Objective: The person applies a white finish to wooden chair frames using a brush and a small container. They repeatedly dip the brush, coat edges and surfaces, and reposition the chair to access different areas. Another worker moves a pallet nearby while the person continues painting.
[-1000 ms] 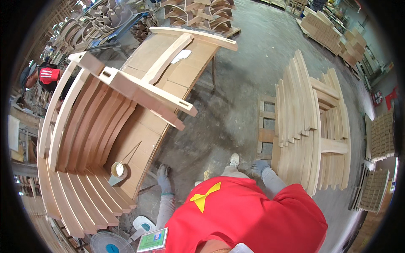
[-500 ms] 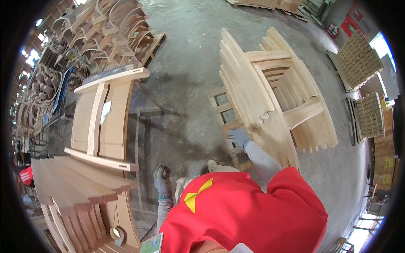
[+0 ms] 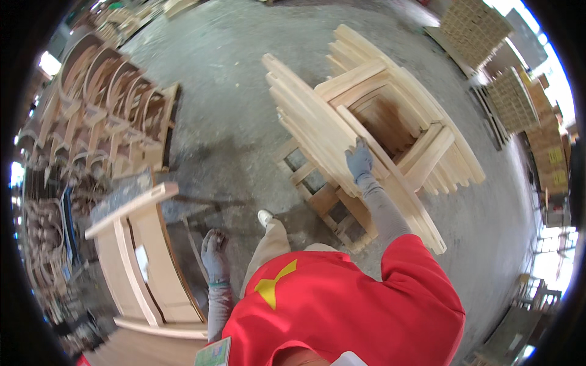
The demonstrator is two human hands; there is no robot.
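My right hand, in a grey glove, rests on the top edge of a stack of curved pale wooden frames standing on a low pallet; its fingers curl over one slat. My left hand, also gloved in grey, hangs loose beside my leg with nothing in it, next to a pale wooden bench-like frame at the lower left. My red shirt fills the bottom of the view.
Rows of curved wooden chair parts are stacked at the left. Stacked slatted panels stand at the upper right. Grey concrete floor lies between them.
The view has swung right, from the wooden frames on the left toward the stack on the pallet. My right hand has reached out and landed on the stack's top edge.
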